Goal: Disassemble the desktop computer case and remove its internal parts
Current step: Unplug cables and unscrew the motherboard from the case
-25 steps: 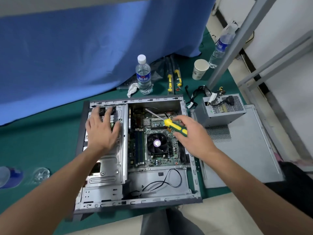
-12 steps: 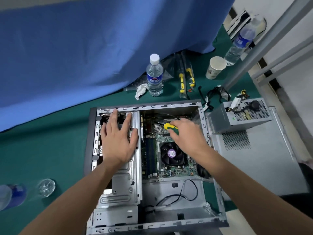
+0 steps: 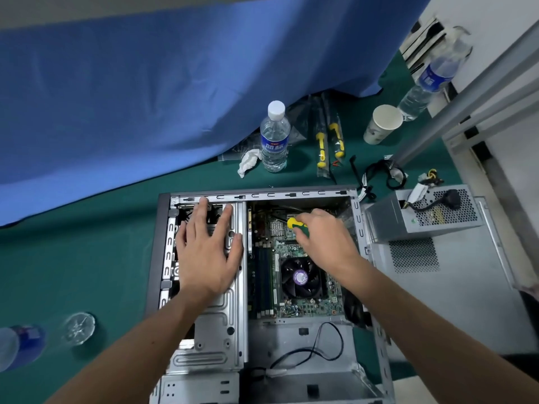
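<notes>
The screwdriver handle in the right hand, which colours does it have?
Yellow and green handle of the screwdriver, held by the right hand; head view.

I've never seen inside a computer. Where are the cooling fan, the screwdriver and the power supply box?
cooling fan (image 3: 300,277): head view, purple hub sticker.
screwdriver (image 3: 297,225): head view, yellow-green handle in right hand.
power supply box (image 3: 388,221): head view, plain side wall.

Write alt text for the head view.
A right hand works a yellow-green screwdriver into an open computer case on green cloth while the left hand rests flat on its drive cage. A removed power supply sits alongside.
</notes>
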